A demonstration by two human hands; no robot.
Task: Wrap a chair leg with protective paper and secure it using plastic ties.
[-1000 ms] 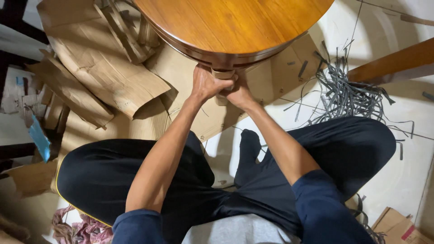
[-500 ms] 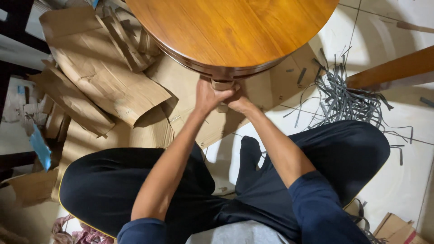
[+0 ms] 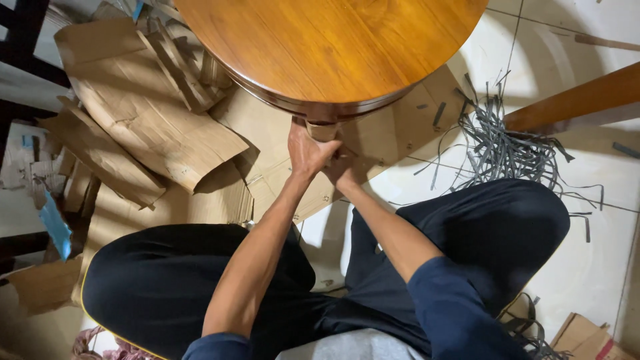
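Observation:
A round wooden table with a glossy orange-brown top stands in front of my crossed legs. Below its near edge a cardboard-wrapped table leg comes down. My left hand is closed around this wrapped leg just under the rim. My right hand sits lower and to the right, pressed against the same leg and partly hidden behind the left hand. Whether the right fingers close on the leg or on its wrapping cannot be told.
Torn brown cardboard sheets lie piled on the floor at left and under the table. A tangle of grey plastic strapping lies at right on the white tiles. A wooden beam crosses the right edge. A small cardboard box sits at bottom right.
My right hand has dropped lower and nearer to me along the wrapped leg. The left hand keeps its hold under the rim. The view has shifted slightly.

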